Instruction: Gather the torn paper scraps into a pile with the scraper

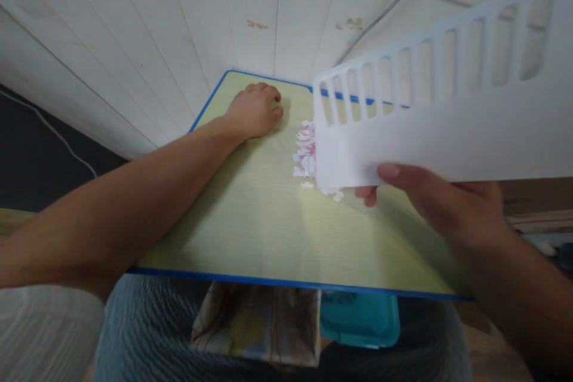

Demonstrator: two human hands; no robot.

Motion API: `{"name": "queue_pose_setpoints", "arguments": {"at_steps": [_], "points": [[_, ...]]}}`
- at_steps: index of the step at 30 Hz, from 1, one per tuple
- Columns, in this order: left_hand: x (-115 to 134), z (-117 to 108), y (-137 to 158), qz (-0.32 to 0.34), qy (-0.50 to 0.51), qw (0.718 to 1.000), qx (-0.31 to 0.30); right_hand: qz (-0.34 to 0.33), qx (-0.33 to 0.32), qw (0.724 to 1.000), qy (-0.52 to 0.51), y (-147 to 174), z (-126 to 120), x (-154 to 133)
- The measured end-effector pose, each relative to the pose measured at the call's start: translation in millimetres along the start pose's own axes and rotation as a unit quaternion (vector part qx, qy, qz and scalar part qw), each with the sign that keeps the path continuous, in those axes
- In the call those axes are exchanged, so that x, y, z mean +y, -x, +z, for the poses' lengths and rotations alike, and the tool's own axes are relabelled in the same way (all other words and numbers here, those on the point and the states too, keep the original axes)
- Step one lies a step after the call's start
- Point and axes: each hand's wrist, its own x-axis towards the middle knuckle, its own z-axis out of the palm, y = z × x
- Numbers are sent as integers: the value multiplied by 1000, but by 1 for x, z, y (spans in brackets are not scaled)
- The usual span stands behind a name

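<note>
My right hand (443, 203) grips the lower edge of a large white plastic panel (425, 137), thumb on its front face and fingers behind. A row of rounded slots runs along the panel's upper side. The panel is tilted above the table, its left end over a small heap of torn paper scraps (305, 152), white and pinkish, hiding part of it. To the left of the heap, my left hand (256, 108) rests palm down near the table's far left corner. Its fingers are loosely bent, the thumb is apart from them, and nothing shows in it.
The pale green table (250, 221) has a blue edge and stands against a white plank wall (250, 6). Below its front edge, by my lap, are a patterned fabric-like container (264, 328) and a turquoise plastic box (362, 319). A thin cable (58, 134) lies at the left.
</note>
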Motion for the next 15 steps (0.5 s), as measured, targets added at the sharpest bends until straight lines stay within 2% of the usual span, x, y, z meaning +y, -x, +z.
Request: {"name": "queue_pose_setpoints", "arguments": {"at_steps": [2, 5, 10, 15], "points": [[-2, 2, -2, -6, -33, 999, 16, 13, 33, 999, 26, 1, -18, 10], [-4, 3, -4, -5, -41, 999, 23, 26, 15, 995, 99, 5, -32, 32], [-5, 1, -2, -1, -35, 999, 25, 26, 35, 997, 61, 9, -26, 60], [1, 2, 1, -22, -39, 998, 35, 40, -4, 997, 66, 7, -21, 61]]}}
